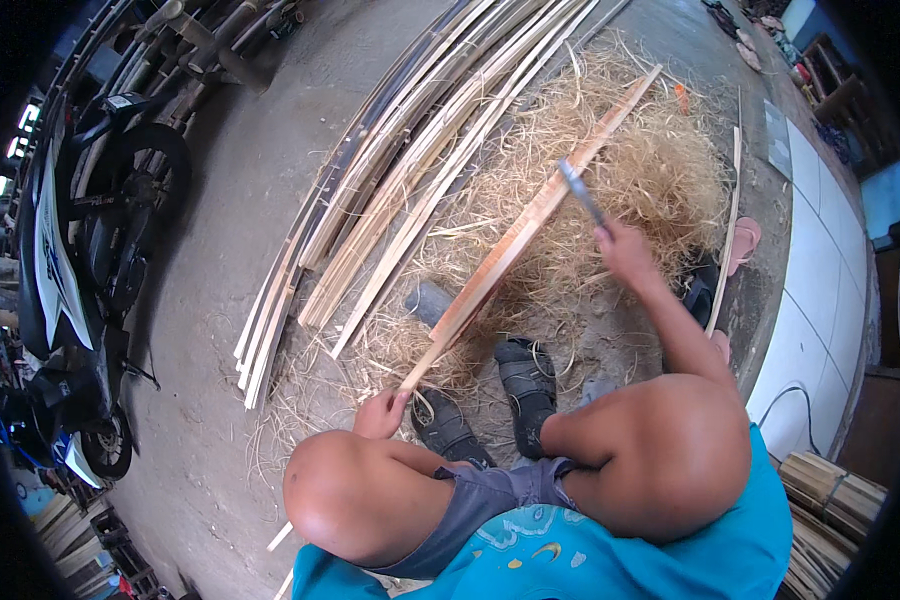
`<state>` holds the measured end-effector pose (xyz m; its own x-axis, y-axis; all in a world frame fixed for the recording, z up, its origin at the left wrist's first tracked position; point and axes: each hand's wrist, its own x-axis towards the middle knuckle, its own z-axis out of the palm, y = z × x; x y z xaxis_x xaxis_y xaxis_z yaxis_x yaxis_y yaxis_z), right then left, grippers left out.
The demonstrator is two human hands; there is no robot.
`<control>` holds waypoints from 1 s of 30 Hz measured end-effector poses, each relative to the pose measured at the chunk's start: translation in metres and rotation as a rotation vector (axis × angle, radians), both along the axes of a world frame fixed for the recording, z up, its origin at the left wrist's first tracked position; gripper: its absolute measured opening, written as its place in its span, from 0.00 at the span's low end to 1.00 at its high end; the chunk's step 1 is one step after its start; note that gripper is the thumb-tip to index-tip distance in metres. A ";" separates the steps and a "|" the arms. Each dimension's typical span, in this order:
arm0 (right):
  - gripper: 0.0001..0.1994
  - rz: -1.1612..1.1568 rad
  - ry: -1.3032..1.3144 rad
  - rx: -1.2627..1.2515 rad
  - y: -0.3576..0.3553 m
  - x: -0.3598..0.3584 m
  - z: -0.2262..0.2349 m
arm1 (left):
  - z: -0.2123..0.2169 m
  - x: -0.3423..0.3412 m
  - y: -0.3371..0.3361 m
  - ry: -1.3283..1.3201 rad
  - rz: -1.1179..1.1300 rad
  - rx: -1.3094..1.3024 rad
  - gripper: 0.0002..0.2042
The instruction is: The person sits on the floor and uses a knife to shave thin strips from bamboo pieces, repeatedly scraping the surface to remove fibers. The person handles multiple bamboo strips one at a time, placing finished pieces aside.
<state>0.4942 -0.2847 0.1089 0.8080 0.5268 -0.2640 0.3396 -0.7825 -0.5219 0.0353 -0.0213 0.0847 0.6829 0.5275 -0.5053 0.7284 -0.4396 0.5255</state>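
Observation:
In front of me a long wooden board (525, 232) slants from my feet up toward the far right. My left hand (378, 413), beside my left knee, is closed on the near end of a pale bamboo strip (423, 370) that runs up along the board. Where strip and board part further up, I cannot make out. My right hand (627, 252) grips the handle of a knife (582, 190). Its grey blade lies across the board's upper half, touching it or just above. Curly shavings (650, 170) are heaped under and around the board.
Bundles of long split strips (410, 190) lie to the left of the shavings. A grey cylinder (428, 302) sits by the board's lower part. A motorcycle (95, 240) stands far left. White tiles (805, 290) and pink sandals (743, 245) are at right, with bundled slats (832, 490) lower right.

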 end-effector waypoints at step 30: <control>0.23 0.219 -0.074 0.093 -0.003 -0.014 -0.023 | -0.037 -0.018 0.008 -0.090 0.142 -0.454 0.25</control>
